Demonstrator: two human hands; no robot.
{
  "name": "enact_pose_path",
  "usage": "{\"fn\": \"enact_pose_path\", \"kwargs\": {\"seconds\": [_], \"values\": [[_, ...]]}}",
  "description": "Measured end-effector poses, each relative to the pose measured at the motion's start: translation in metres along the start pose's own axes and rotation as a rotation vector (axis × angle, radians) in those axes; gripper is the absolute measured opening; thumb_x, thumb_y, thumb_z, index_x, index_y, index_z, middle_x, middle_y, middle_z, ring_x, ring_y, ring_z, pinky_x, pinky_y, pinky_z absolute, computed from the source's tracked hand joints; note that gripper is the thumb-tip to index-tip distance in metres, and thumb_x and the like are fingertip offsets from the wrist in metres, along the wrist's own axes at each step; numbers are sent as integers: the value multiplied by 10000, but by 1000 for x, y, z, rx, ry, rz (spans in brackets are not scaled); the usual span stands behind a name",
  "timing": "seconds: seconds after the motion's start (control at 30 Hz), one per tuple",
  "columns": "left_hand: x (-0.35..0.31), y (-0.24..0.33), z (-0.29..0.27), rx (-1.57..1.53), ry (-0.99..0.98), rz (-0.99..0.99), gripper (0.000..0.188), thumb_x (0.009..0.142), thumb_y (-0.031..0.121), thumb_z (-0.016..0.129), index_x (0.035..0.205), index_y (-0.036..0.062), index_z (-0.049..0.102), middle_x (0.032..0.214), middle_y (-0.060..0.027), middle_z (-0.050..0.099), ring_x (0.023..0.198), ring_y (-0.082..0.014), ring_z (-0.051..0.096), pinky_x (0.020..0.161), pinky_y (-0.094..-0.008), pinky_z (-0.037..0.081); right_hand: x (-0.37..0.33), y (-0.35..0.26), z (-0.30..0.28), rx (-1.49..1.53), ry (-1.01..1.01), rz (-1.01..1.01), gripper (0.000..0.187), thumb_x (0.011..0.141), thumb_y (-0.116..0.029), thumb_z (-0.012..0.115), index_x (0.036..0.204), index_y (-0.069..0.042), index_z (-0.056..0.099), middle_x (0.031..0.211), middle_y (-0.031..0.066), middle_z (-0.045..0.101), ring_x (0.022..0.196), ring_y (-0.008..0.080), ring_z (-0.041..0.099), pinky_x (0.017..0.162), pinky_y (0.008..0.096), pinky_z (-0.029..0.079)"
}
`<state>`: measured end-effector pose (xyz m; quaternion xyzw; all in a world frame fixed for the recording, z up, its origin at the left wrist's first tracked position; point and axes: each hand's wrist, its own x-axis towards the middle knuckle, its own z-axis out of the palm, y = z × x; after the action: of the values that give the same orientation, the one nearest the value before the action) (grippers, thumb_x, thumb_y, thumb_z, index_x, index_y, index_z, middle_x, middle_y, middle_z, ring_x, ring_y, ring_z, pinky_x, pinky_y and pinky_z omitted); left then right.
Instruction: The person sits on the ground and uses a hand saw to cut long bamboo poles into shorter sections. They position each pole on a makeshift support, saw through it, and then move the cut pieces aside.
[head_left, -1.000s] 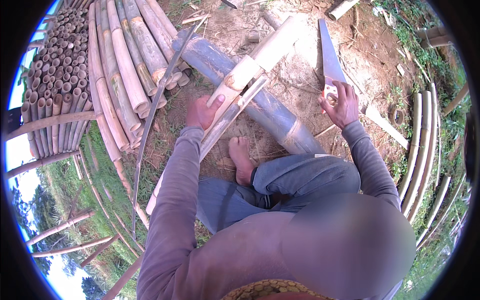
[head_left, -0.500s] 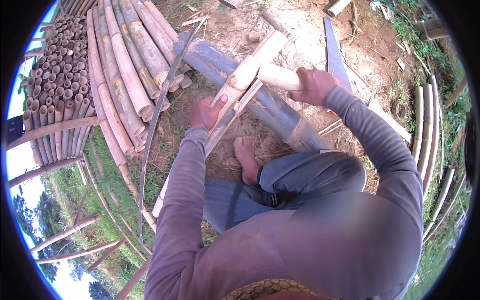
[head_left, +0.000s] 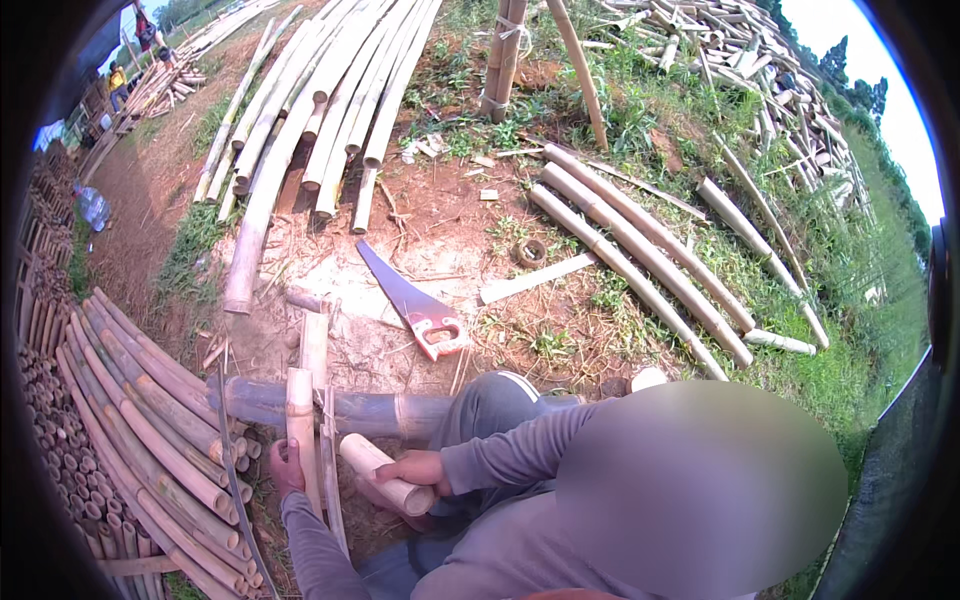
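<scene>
My left hand (head_left: 288, 468) grips the side of a pale bamboo pole (head_left: 300, 415), which rests across a thick dark bamboo log (head_left: 360, 412). Beside that pole runs a narrow split bamboo length (head_left: 329, 465). My right hand (head_left: 415, 468) is closed around a short, thick bamboo piece (head_left: 368, 458), held tilted near my lap and apart from the pole. Its cut end faces down and to the right. A second pale bamboo piece (head_left: 314, 345) shows just beyond the held pole.
A handsaw (head_left: 405, 295) with a red and white handle lies on the ground ahead. Bamboo poles are stacked at the left (head_left: 150, 420) and far ahead (head_left: 320, 110). Several poles (head_left: 640, 240) lie in grass at right. A long thin dark strip (head_left: 230, 460) stands near my left hand.
My view has swung toward the right and farther out. The short bamboo piece, in my right hand, has moved away from the pole toward my lap. My left hand stays on the pole.
</scene>
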<state>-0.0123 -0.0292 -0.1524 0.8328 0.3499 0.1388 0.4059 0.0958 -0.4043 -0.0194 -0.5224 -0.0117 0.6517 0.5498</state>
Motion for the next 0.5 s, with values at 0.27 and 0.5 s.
{"fn": "enact_pose_path", "kwargs": {"seconds": [0.27, 0.5], "values": [[-104, -55, -84, 161, -25, -138, 745, 884, 521, 884, 1366, 10, 635, 1228, -213, 749, 1090, -325, 738, 996, -470, 562, -433, -216, -257, 334, 839, -1235, 580, 1059, -392, 692, 1442, 19, 548, 1132, 127, 728, 960, 211, 734, 839, 389, 617], [-161, -73, -101, 251, -219, -368, 717, 791, 479, 940, 1253, -22, 716, 1202, -236, 778, 1109, -356, 763, 978, -480, 578, -553, -141, -306, -229, 1801, -1638, 394, 1139, -297, 619, 1405, -8, 642, 1124, 101, 776, 958, 152, 728, 882, 310, 588]]}}
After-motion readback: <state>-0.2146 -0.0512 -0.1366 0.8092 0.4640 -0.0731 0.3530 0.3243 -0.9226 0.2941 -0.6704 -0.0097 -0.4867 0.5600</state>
